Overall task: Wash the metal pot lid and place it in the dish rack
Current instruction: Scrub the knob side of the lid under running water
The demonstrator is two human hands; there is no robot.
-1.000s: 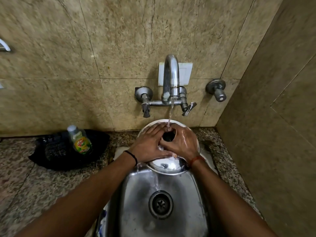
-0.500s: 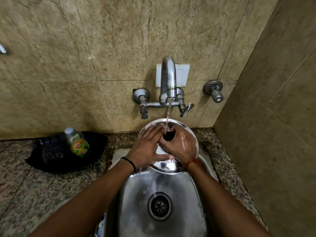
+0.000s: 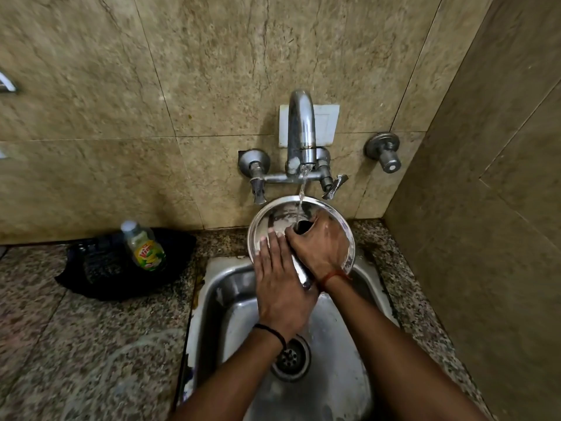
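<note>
- The metal pot lid (image 3: 274,221) is held tilted over the far end of the steel sink (image 3: 340,387), its far rim just below the tap (image 3: 301,132).
- A thin stream of water (image 3: 301,194) runs from the spout onto the lid near its dark centre knob (image 3: 301,226).
- The right hand (image 3: 321,246) lies over the right half of the lid, fingers curled around the knob and gripping it.
- The left hand (image 3: 280,288) is flat and open, fingers stretched together, their tips pressing on the near left part of the lid; it grasps nothing.
- A black band (image 3: 273,331) circles the left wrist and a red thread (image 3: 334,276) the right.
- On the granite counter (image 3: 76,344) to the left, a small bottle with a yellow-green label (image 3: 144,247) stands on a black cloth-like heap (image 3: 100,268), well apart from the lid.
- The drain (image 3: 291,357) lies near the sink's middle, partly behind the left wrist.
</note>
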